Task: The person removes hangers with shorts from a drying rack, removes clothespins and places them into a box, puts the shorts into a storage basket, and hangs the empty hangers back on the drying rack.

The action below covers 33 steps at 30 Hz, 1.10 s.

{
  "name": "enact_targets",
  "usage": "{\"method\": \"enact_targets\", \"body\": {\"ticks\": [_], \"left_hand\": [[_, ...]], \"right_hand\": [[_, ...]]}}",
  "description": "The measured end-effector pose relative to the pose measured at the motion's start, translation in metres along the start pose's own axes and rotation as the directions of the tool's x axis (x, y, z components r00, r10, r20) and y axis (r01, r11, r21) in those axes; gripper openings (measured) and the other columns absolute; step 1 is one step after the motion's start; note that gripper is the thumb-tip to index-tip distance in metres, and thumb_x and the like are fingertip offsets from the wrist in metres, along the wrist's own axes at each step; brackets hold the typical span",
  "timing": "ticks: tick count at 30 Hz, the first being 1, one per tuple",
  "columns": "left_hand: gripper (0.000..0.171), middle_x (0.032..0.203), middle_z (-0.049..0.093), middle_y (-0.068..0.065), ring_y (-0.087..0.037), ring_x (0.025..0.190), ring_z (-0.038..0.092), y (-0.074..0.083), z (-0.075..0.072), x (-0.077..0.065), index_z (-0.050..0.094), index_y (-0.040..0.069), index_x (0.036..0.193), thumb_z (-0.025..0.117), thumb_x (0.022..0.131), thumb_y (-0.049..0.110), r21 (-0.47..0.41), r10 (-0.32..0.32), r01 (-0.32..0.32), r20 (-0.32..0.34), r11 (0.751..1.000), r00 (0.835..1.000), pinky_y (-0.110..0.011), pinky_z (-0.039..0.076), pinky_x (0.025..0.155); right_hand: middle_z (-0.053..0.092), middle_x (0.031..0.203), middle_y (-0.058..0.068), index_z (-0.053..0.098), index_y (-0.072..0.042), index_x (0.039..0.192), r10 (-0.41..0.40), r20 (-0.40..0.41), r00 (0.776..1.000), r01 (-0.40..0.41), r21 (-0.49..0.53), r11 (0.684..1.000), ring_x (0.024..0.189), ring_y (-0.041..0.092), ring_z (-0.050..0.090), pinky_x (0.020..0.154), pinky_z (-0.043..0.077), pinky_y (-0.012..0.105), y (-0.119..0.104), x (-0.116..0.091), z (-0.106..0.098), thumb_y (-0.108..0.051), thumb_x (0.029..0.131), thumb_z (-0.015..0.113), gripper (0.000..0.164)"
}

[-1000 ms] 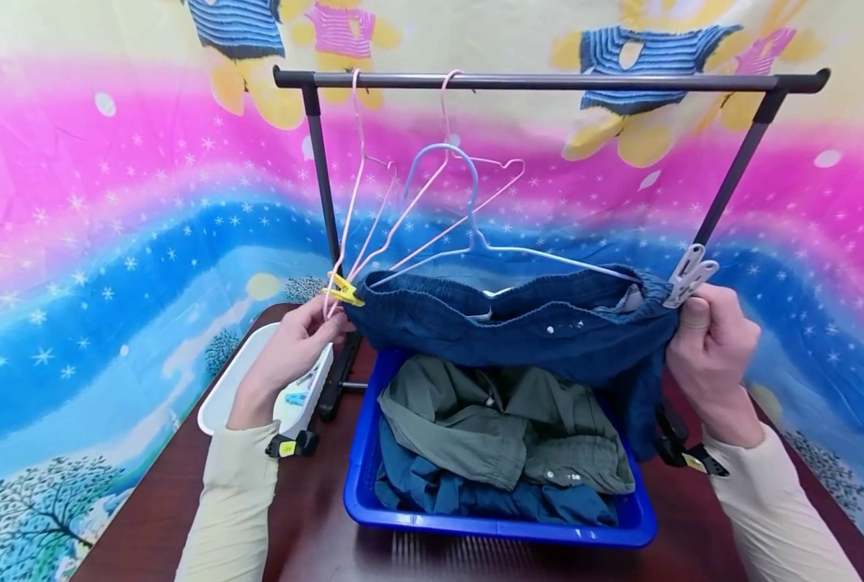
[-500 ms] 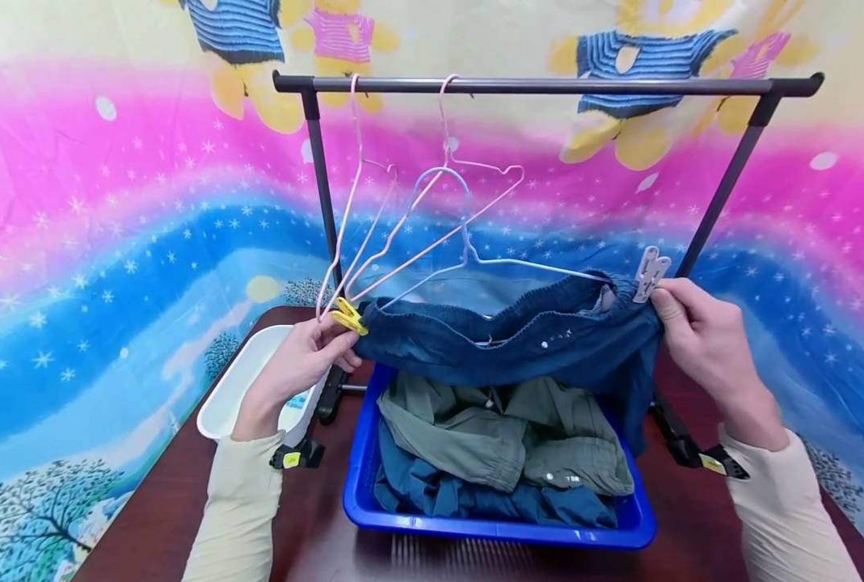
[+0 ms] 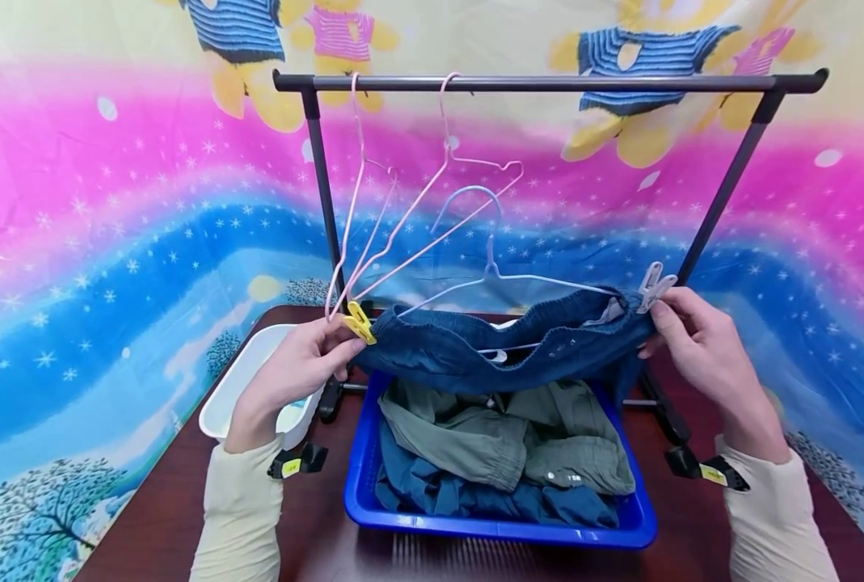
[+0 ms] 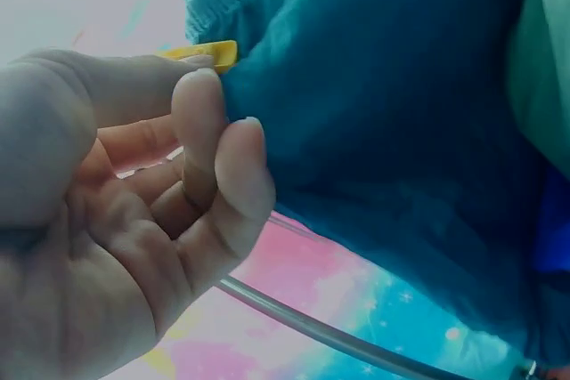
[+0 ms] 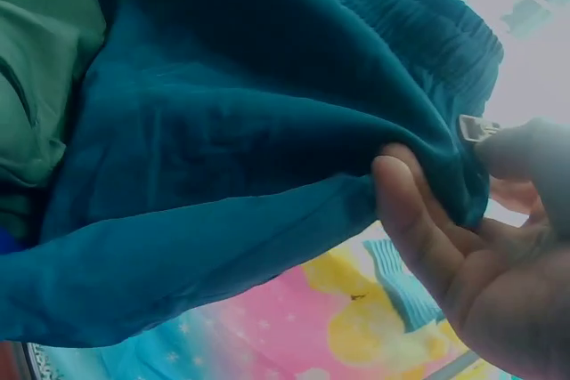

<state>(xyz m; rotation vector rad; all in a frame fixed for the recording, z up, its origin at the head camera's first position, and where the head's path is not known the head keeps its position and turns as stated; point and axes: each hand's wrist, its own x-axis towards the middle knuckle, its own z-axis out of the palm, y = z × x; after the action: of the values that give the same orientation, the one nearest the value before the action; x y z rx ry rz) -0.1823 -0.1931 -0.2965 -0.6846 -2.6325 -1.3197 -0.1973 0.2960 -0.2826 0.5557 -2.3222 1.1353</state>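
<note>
Dark blue elastic-waist pants (image 3: 446,356) are held up by both hands over the basket in the head view; their waistband sags in the middle. A light blue hanger (image 3: 491,271) sits inside the waistband, its hook standing free below the rack bar. My left hand (image 3: 293,372) pinches the left waist corner, right beside a yellow clothespin (image 3: 359,322) clipped there. At the opposite corner my right hand (image 3: 715,347) grips the cloth by a pale grey clothespin (image 3: 655,288). In the right wrist view, fingers (image 5: 414,211) lie against the pants' fabric under that clothespin.
Two pink hangers (image 3: 410,224) hang from the dark rack bar (image 3: 548,83) at left. A blue basket (image 3: 504,529) with a green garment (image 3: 475,436) and a blue garment (image 3: 461,493) stands in front. A white tub (image 3: 217,408) sits behind my left forearm.
The pants and the light blue hanger have come down, and the hook has shifted right. My right hand has moved inward to the left; my left hand has moved slightly right and down.
</note>
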Motion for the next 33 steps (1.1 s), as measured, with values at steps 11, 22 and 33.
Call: {"method": "enact_targets", "body": {"ticks": [11,22,33], "left_hand": [[0.030,0.082,0.064,-0.008,-0.019,0.060,0.062,0.008,-0.001,-0.002,0.055,0.012,0.122,0.059,0.099,0.030,-0.025,-0.035,0.037,0.079,0.999,0.996,-0.033,0.055,0.061],[0.031,0.061,0.066,-0.003,-0.020,0.058,0.067,0.005,-0.007,-0.004,0.048,0.016,0.131,0.044,0.105,0.032,-0.021,-0.010,0.014,0.157,1.000,0.988,-0.031,0.051,0.071],[0.021,0.105,0.067,-0.012,-0.020,0.074,0.074,0.003,-0.011,-0.008,0.054,0.013,0.118,0.054,0.102,0.027,-0.121,0.007,0.025,0.256,0.992,0.967,-0.035,0.060,0.071]], "right_hand": [[0.067,0.089,-0.008,0.058,-0.003,0.113,0.002,0.256,0.967,-0.005,0.009,1.000,0.068,0.013,0.071,0.071,0.053,0.014,0.010,-0.008,-0.007,-0.009,0.105,0.043,0.018],[0.055,0.055,-0.007,0.060,-0.011,0.098,-0.105,0.265,0.958,0.121,-0.046,0.992,0.045,0.008,0.053,0.053,0.046,0.019,0.013,-0.016,-0.008,0.000,0.100,0.050,0.015],[0.067,0.082,-0.015,0.067,0.000,0.102,-0.228,0.116,0.967,0.226,0.023,0.974,0.057,0.004,0.068,0.060,0.053,0.014,0.010,-0.015,-0.003,0.014,0.093,0.052,0.023]]}}
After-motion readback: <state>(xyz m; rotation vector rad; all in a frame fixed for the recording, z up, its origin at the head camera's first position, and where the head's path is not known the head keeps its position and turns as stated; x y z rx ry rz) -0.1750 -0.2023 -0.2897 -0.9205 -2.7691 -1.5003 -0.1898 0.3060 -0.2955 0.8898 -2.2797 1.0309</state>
